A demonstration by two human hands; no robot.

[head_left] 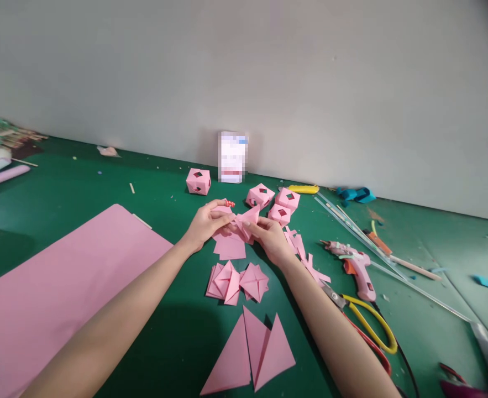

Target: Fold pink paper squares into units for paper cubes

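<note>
Between my two hands is a folded piece of pink paper (250,218), raised over the table. The fingers of my left hand (208,224) pinch its left side, and my right hand (269,236) grips its right side with thumb and fingers. Just under them lie flat pink paper squares (229,247). Closer to me sits a group of folded pink paper pieces (227,282), and nearer still are larger folded pink triangles (229,354). Pink paper cubes with diamond-shaped holes (198,181) stand beyond my hands, several in all.
A large pink sheet (82,265) covers the left of the green table. On the right lie a pink glue gun (362,271), scissors with yellow and red handles (382,326), clear glue sticks (351,232) and a yellow cutter (304,189). A blurred phone (232,157) leans against the wall.
</note>
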